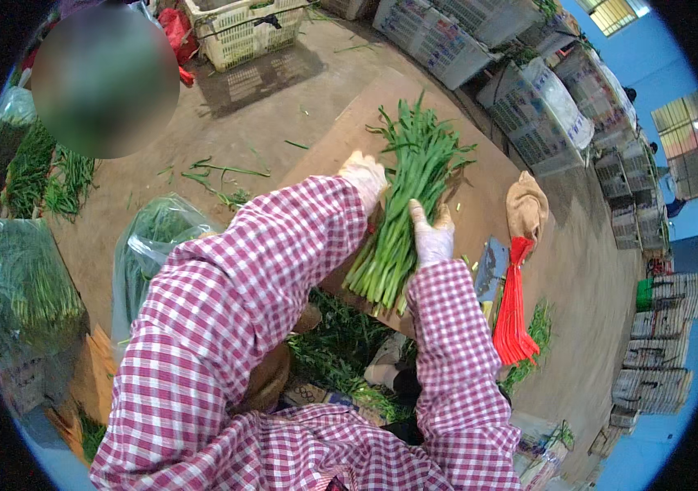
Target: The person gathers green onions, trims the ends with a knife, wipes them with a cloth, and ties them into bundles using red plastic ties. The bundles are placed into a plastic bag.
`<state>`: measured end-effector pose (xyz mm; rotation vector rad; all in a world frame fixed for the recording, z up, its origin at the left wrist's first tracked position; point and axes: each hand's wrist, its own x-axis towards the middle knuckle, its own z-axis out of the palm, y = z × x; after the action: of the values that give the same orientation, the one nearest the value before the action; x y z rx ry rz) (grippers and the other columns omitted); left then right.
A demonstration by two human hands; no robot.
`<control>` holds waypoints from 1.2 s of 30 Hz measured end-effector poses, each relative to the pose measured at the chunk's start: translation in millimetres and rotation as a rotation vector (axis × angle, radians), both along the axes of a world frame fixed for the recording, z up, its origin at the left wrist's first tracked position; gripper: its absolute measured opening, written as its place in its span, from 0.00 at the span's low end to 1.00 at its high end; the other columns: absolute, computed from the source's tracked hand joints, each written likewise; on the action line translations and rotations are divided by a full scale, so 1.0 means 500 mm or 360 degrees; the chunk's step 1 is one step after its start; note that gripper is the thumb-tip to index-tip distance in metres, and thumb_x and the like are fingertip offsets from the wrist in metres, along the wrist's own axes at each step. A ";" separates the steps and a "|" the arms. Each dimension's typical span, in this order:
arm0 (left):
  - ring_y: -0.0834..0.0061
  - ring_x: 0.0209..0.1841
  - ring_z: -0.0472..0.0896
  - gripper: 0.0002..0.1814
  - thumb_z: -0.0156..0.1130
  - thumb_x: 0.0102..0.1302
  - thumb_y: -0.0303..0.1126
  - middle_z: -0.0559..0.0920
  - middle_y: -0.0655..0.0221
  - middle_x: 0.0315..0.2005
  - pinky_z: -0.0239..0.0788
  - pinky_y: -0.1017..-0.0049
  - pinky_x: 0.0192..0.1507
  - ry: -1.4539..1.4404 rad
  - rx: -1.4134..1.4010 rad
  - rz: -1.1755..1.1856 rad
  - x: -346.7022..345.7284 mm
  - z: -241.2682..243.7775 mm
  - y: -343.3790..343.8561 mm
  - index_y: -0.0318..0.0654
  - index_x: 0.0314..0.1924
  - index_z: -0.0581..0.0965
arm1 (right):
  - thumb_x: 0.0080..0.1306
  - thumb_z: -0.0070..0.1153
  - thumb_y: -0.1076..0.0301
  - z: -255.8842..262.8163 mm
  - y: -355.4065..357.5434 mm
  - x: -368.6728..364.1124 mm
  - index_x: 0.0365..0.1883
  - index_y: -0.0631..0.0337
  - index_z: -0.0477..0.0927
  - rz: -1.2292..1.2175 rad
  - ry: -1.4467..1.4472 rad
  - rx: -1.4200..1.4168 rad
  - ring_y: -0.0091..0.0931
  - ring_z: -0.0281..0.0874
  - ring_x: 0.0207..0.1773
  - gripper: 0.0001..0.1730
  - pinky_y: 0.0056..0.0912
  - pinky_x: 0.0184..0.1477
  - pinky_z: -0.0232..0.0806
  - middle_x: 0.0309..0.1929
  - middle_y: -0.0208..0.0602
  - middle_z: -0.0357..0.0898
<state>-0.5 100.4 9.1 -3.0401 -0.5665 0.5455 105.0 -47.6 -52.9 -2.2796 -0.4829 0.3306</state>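
A bunch of long green leafy stalks (401,208) lies on a brown board (349,132), its pale cut ends towards me. My right hand (433,236), in a whitish glove, is at the bunch's right side, its thumb over the stalks. At the left edge of the bunch is my left hand (364,173), also gloved, with curled fingers; whether it grips anything is hidden. A bit of red shows under my left cuff. To the right on the board lie a broad-bladed knife (491,265), a bundle of red strips (514,307) and a brown cloth (526,205).
Clear plastic bags of greens (158,245) stand on the floor at left. A pale plastic crate (250,37) is ahead; stacked crates (530,116) line the right. Loose greens (342,350) lie below the board's near edge. A blurred person (103,80) is at upper left.
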 end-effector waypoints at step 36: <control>0.57 0.46 0.81 0.28 0.72 0.51 0.44 0.81 0.54 0.40 0.75 0.60 0.47 -0.1205 -0.0615 0.0439 -0.064 0.127 -0.148 0.32 0.46 0.74 | 0.68 0.55 0.69 -0.280 -0.229 0.037 0.36 0.63 0.79 -0.0059 0.0466 0.0986 0.22 0.74 0.26 0.06 0.26 0.23 0.66 0.32 0.34 0.80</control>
<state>-32.4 26.3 72.6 -3.4945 -0.9946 -0.6273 123.6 -162.1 -193.1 -1.6058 -0.3311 0.4208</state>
